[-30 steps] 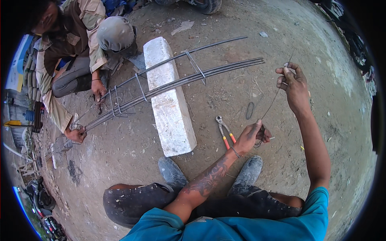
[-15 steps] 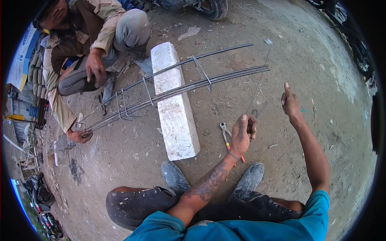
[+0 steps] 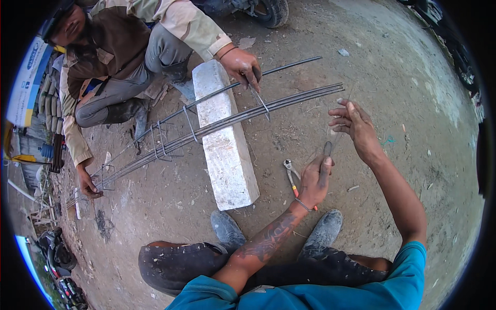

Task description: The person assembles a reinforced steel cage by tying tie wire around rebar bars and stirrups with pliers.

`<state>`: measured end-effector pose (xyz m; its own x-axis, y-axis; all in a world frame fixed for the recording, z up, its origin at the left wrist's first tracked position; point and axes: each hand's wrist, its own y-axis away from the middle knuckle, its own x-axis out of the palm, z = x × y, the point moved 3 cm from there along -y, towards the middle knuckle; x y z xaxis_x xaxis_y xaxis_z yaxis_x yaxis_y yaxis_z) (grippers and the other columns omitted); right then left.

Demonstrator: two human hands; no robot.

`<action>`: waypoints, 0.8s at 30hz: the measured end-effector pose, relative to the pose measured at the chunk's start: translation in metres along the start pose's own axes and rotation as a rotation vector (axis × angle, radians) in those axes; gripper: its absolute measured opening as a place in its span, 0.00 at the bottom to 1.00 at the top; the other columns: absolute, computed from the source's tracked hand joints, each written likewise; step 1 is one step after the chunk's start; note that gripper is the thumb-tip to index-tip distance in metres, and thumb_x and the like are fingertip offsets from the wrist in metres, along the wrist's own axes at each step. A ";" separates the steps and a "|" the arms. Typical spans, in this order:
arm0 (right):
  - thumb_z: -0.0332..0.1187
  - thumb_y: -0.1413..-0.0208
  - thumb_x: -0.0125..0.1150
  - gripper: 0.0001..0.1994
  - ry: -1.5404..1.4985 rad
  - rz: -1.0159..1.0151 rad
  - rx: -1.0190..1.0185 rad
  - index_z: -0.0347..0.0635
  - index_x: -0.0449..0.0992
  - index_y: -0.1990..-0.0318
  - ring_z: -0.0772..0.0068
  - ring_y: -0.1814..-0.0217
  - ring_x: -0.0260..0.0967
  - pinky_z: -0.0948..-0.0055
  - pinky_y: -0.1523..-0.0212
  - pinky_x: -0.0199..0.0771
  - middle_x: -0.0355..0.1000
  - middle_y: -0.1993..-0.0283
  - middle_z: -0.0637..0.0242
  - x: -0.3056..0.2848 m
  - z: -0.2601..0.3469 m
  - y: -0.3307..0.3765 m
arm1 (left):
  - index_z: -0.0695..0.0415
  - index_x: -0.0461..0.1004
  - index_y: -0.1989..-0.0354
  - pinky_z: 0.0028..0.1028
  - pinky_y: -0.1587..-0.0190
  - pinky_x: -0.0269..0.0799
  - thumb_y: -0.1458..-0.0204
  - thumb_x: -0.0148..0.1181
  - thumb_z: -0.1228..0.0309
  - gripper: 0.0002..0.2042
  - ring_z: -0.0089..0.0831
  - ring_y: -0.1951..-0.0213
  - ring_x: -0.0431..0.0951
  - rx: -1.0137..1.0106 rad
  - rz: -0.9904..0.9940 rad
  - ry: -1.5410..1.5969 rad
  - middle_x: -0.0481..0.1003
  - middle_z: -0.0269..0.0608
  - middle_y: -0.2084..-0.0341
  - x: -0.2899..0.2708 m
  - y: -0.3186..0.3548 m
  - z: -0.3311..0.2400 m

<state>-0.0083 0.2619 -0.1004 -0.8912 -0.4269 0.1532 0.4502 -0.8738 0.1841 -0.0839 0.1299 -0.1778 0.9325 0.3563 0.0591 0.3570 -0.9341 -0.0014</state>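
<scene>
My left hand is closed around a looped bundle of thin tie wire, and strands stick up from it. Close beyond it, my right hand has its fingers stretched apart beside the wire's upper strands; I see no firm hold there. Pincers with red and yellow handles lie on the ground, partly behind my left wrist. Ahead, a steel rebar cage with square stirrups rests across a white block. A co-worker's hand grips the stirrup nearest the rods' right end.
The co-worker squats at the far left, with the other hand at the cage's left end. My boots stand near the block. A motorbike wheel is at the back, and more motorbikes stand at the lower left.
My right hand has moved left toward the wire and its fingers have spread. My left hand has shifted slightly right. The co-worker's hand has reached from the knee to the stirrup.
</scene>
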 end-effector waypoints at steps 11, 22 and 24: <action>0.37 0.38 0.46 0.08 -0.429 -0.092 0.024 0.42 0.66 0.63 0.83 0.77 0.57 0.79 0.80 0.56 0.63 0.73 0.71 -0.028 -0.011 -0.024 | 0.63 0.70 0.57 0.41 0.52 0.66 0.43 0.47 0.55 0.20 0.49 0.56 0.72 0.295 0.545 -0.870 0.71 0.54 0.62 -0.028 -0.039 -0.056; 0.46 0.46 0.61 0.20 0.206 -0.187 0.017 0.32 0.75 0.63 0.83 0.75 0.52 0.78 0.74 0.55 0.61 0.77 0.75 0.072 -0.092 -0.045 | 0.58 0.74 0.59 0.39 0.52 0.64 0.51 0.59 0.66 0.13 0.43 0.52 0.70 0.398 -0.001 -1.253 0.72 0.47 0.60 -0.178 -0.122 -0.043; 0.46 0.47 0.62 0.21 0.159 -0.198 0.107 0.32 0.75 0.61 0.83 0.74 0.53 0.78 0.73 0.55 0.61 0.77 0.75 0.089 -0.095 -0.053 | 0.60 0.75 0.63 0.35 0.59 0.67 0.48 0.57 0.65 0.11 0.37 0.63 0.74 0.460 0.037 -1.142 0.75 0.45 0.70 -0.186 -0.143 -0.032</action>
<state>-0.1166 0.2484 -0.1892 -0.9562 -0.2885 -0.0486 0.2618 -0.9179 0.2981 -0.3106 0.1962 -0.1567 0.3729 0.3613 -0.8547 0.1001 -0.9314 -0.3500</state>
